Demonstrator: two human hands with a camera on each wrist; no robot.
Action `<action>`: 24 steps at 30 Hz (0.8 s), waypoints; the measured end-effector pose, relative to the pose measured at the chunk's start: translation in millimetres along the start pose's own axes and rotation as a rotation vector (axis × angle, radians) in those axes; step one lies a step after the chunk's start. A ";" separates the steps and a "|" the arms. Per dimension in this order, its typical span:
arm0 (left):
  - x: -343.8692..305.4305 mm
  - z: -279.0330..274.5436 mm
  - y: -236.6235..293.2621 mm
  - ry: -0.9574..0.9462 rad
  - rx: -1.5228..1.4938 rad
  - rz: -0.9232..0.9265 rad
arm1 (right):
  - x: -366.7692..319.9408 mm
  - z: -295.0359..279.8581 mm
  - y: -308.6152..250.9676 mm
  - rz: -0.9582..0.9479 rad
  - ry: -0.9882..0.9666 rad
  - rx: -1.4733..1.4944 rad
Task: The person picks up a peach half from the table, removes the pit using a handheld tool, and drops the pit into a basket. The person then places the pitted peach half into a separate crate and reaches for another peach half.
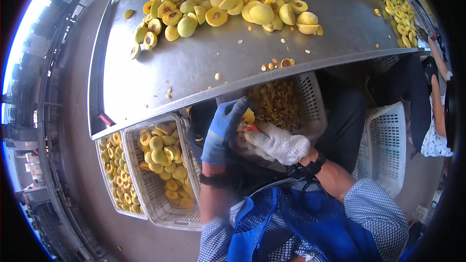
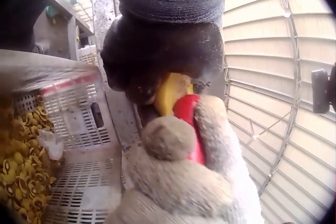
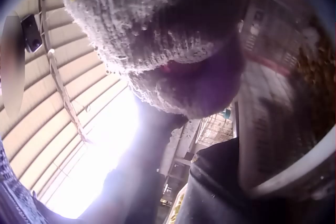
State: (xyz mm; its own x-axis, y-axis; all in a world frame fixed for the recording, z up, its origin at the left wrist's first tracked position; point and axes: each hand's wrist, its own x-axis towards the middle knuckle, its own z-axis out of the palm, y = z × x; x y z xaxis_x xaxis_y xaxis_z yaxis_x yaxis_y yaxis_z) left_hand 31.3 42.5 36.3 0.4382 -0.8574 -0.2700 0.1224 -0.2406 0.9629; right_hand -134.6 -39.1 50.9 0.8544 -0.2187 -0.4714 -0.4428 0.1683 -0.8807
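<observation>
My left hand (image 1: 219, 130), in a blue glove with a dark palm, holds a yellow peach half (image 1: 249, 115) between thumb and fingers. Facing it, my right hand (image 1: 280, 143) in a white knit glove grips a tool by its red handle (image 2: 187, 109). The tool's working end is hidden at the fruit in the left wrist view, where the peach half (image 2: 169, 96) shows between the two gloves. Both hands are over my lap, just below the table edge. In the right wrist view the white glove (image 3: 152, 29) fills the top, its fingers curled.
A metal table (image 1: 194, 68) bears a heap of peach halves (image 1: 216, 17) and scattered pits. Beneath its edge stands a crate (image 1: 318, 104) of brownish-yellow scraps. Two crates of peach halves (image 1: 160, 153) stand at left, a white crate (image 1: 388, 140) at right. Another person's arm (image 1: 437, 87) shows at far right.
</observation>
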 end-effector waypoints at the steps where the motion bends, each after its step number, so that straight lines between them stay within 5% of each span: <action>1: -0.5 0.7 2.0 -0.029 0.039 -0.012 | -2.5 1.3 -0.1 0.027 -0.029 0.170; 6: 3.1 18.0 -6.7 0.021 -0.199 0.050 | 0.5 -4.9 18.6 0.027 -0.334 0.810; 9: 5.2 30.5 -15.6 0.079 -0.358 0.038 | 6.4 -14.4 32.4 -0.001 -0.429 0.896; 11: 1.5 39.9 -14.3 0.155 -0.455 -0.007 | 14.2 -8.6 49.1 -0.402 -0.099 0.355; 13: -1.7 40.4 -11.9 0.217 -0.532 0.012 | 11.0 -8.0 60.2 -0.409 -0.013 0.267; 16: -26.1 6.9 1.8 0.349 -0.518 -0.107 | -2.3 -28.3 43.5 -0.094 -0.426 0.865; 17: -39.0 -12.4 10.1 0.347 -0.327 0.026 | -2.6 -34.1 39.3 0.005 -0.316 0.753; 19: -69.4 -71.7 15.3 0.376 0.227 -0.036 | 0.0 -45.4 36.7 0.188 -0.099 0.521; 20: -84.0 -93.5 35.4 0.268 0.674 0.104 | 3.2 -46.3 45.9 0.229 0.013 0.794; 22: -102.4 -139.1 50.1 0.277 1.049 -0.021 | 6.1 -49.3 39.2 0.230 0.108 0.760; 24: -79.9 -166.2 69.8 0.404 1.069 0.065 | 8.2 -45.3 34.6 0.196 0.104 0.564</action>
State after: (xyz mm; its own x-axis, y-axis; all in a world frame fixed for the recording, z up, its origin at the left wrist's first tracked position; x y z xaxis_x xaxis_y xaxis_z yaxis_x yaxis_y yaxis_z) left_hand 152.8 169.8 125.1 0.6939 -0.7199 -0.0139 -0.6459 -0.6309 0.4298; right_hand -155.2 -78.6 14.4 0.7278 -0.2205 -0.6494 -0.3526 0.6919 -0.6300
